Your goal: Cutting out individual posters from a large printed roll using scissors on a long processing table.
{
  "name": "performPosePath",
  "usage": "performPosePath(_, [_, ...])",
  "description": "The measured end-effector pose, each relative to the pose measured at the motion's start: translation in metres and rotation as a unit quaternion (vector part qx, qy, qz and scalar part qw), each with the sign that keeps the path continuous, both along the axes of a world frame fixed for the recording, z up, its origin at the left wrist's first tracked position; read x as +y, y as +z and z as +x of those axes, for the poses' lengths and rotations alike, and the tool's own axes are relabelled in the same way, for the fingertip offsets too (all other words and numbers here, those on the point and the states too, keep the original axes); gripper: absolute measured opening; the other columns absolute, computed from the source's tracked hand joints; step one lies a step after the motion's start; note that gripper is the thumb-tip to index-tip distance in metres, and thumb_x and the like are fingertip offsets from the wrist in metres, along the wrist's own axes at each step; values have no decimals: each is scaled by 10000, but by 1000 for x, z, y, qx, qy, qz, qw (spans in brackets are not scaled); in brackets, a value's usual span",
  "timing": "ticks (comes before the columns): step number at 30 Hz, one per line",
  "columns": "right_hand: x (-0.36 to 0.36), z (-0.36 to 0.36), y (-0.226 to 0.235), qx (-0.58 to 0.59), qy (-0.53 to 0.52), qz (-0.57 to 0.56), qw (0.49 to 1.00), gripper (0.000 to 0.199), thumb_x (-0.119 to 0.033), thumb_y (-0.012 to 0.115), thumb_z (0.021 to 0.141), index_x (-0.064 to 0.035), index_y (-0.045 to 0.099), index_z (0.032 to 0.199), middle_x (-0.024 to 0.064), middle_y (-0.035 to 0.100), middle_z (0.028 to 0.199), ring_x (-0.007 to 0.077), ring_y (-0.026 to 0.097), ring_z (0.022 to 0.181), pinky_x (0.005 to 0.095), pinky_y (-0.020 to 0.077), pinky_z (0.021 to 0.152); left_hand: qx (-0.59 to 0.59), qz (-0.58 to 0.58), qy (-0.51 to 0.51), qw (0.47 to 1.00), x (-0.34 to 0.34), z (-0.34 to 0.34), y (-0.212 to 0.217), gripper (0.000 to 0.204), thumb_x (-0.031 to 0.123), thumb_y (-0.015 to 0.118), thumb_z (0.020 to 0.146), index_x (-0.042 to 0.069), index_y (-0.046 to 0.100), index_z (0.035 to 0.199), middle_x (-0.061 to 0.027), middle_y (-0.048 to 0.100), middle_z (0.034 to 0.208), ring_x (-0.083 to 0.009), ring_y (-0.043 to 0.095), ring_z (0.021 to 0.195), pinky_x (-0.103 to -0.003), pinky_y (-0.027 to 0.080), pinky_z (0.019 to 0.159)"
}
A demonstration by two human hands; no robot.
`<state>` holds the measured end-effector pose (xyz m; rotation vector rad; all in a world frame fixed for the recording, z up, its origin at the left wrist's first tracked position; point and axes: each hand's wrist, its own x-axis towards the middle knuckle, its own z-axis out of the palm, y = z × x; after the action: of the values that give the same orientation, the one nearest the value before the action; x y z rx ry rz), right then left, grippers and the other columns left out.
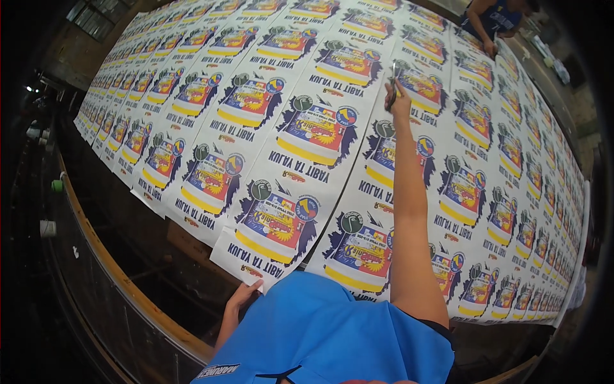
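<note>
A wide white printed sheet (224,253) covers the big work surface, with the same colourful design repeated in rows. Far out over it, at the end of my stretched arm, my right hand (401,104) is closed round a pair of scissors (392,86) whose blades point away from me. A dark, narrow slit runs from near my body up toward the scissors and parts the sheet into two sides. At the near edge, left of my body, my left hand (245,294) pinches the corner of the left side; part of its fingers is hidden under the sheet.
Another person (489,25) in a dark blue sleeveless top leans over the far right edge, a hand on the sheet. A curved wooden rail (137,307) runs along the lower left. Beyond it are a green round object (57,185) and a white one (48,228).
</note>
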<state>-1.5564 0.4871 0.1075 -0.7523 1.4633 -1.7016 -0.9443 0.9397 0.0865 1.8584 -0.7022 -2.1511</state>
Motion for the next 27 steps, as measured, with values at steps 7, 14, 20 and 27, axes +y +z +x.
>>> performPosePath(7, [222, 63, -1, -5, 74, 39, 996, 431, -224, 654, 941, -56, 558, 1327, -8, 507, 571, 81, 470, 433, 233, 334, 397, 66, -190, 44, 979, 15, 5, -45, 589, 249, 726, 903, 16, 479, 1384, -67, 506, 1359, -166, 458, 1243, -306, 359, 1067])
performPosePath(14, [439, 119, -5, -110, 5, 104, 988, 516, -260, 692, 930, -59, 511, 1370, -10, 545, 607, 76, 491, 441, 209, 359, 397, 54, -188, 85, 977, 32, -23, -60, 485, 305, 752, 880, 11, 599, 1235, -76, 656, 1154, -181, 600, 1087, -317, 454, 961])
performPosePath(20, [603, 179, 25, -73, 24, 165, 983, 553, -267, 704, 924, -87, 480, 1396, 4, 542, 578, 86, 483, 414, 223, 354, 393, 208, -86, 95, 970, 66, -63, -84, 561, 445, 687, 908, 77, 532, 1301, -68, 630, 1192, -233, 599, 1102, -422, 471, 918])
performPosePath(27, [784, 247, 40, -129, 49, 230, 963, 639, -241, 742, 894, -77, 426, 1425, 27, 581, 596, 105, 533, 422, 244, 389, 404, 316, -62, 21, 947, 108, -171, -87, 541, 420, 693, 908, 125, 511, 1324, -49, 562, 1261, -221, 546, 1157, -391, 470, 907])
